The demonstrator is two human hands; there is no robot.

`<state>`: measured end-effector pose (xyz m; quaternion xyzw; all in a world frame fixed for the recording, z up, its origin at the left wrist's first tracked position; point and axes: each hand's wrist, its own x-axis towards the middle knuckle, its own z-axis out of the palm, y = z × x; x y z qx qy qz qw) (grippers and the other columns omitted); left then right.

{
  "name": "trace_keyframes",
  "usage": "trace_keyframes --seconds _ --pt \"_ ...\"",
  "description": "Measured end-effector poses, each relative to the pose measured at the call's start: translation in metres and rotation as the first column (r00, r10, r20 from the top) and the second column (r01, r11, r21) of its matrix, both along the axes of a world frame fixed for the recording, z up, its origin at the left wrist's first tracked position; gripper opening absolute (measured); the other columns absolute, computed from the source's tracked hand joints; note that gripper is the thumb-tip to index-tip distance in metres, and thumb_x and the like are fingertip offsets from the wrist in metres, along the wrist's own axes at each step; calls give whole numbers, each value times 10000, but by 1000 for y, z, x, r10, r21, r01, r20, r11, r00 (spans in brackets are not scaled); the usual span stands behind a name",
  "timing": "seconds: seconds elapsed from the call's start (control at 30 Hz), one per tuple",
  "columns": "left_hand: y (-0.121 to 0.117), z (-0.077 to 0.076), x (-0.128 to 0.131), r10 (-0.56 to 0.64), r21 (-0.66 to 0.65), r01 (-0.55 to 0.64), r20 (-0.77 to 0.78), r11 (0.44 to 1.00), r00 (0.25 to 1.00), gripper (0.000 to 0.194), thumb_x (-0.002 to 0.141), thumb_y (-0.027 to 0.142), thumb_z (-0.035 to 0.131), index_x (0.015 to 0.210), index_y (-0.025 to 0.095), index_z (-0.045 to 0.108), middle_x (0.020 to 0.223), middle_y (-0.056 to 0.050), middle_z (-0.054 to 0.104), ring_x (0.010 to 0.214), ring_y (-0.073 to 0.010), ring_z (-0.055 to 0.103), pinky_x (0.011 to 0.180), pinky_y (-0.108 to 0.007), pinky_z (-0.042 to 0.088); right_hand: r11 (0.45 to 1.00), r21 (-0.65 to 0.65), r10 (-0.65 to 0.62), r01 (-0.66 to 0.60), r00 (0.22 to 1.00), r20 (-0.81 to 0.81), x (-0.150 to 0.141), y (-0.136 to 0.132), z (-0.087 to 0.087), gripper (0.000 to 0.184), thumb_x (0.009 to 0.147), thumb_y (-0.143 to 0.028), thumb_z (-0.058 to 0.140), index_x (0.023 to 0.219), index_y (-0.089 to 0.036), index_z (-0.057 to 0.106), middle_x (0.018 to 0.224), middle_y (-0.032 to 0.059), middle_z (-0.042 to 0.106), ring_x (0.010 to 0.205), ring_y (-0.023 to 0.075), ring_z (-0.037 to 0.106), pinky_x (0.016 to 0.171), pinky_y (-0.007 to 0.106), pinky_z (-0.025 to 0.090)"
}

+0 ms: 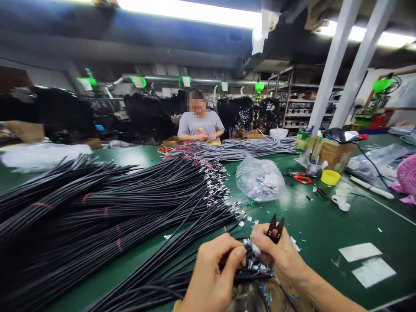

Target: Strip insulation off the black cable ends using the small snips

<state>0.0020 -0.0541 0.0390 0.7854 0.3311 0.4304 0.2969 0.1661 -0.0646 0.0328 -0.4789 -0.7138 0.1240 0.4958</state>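
Observation:
My left hand [216,271] is closed in a pinch on a black cable, near its end. Beside it, my right hand [282,253] is closed around a pair of thread snips [276,228], whose dark blades point up and stand apart. The right thumb and forefinger also meet at the cable end, but the fingers hide what they pinch there. Under and around both hands lie black cables [169,281] with stripped ends, plus white and blue scraps [256,264]. Large bundles of black cable [146,199] with white-tipped ends spread to the left, some tied with red bands.
A clear plastic bag of scraps [261,180] lies ahead on the green table [325,225]. Orange-handled scissors [301,177], a yellow tape roll [330,177] and white paper pieces [373,271] are to the right. Across the table sits a person [201,123] near grey cables [253,147].

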Motion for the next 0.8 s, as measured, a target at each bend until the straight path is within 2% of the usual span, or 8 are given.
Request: trace_keyframes --seconds 0.1,0.23,0.33,0.4,0.5,0.63,0.7,0.8 --pt "-8 -1 4 126 91 -125 1 988 992 267 880 176 482 645 146 606 587 -20 567 549 -123 515 533 -218 348 991 80 -100 104 993 -54 12 -1 1 379 850 -337 571 520 -180 471 504 -43 404 462 85 387 433 202 331" --pt "-7 2 6 230 60 -230 8 971 973 289 869 148 486 598 146 587 564 -26 582 545 -129 533 532 -226 348 966 145 -194 213 972 -132 23 10 7 237 845 -234 585 613 -194 558 530 -35 457 463 97 385 450 221 315" --pt "-6 3 5 233 32 -233 4 972 972 293 870 155 487 599 138 596 564 -32 586 544 -131 536 534 -230 350 996 85 -29 29 1000 -12 15 12 5 261 864 -258 551 610 -202 569 525 -28 497 458 109 445 430 217 349" --pt "-7 1 6 223 40 -223 0 974 975 282 867 155 493 611 133 610 559 -33 581 535 -131 530 526 -234 343 990 125 62 -70 995 73 8 8 2 175 844 -209 572 671 -200 592 586 -11 563 510 123 513 480 222 406" --pt "-7 -2 8 232 38 -232 -6 972 973 268 866 143 498 629 130 622 570 -34 588 547 -132 533 534 -236 344 968 241 53 -77 993 104 3 2 -1 103 804 -97 596 782 -194 621 669 9 617 587 134 565 563 235 439" --pt "2 2 9 162 12 -162 1 987 987 300 885 142 485 612 138 611 577 -19 597 562 -121 546 555 -217 369 971 1 239 -239 968 -77 3 5 3 282 895 -176 482 617 -184 524 527 -35 458 443 89 407 398 198 335" --pt "5 4 8 131 48 -130 -3 990 991 307 890 150 481 611 141 609 576 -12 595 557 -117 546 546 -207 378 973 -10 227 -230 967 -120 2 7 5 327 917 -176 430 597 -183 496 487 -56 398 402 74 324 358 188 276" --pt "-3 -9 3 148 95 -143 -44 985 988 263 897 173 487 686 146 642 629 -9 614 579 -123 565 563 -207 424 992 87 96 -89 992 -82 1 8 6 233 787 -184 588 556 -175 559 514 -28 480 486 96 412 477 226 342"
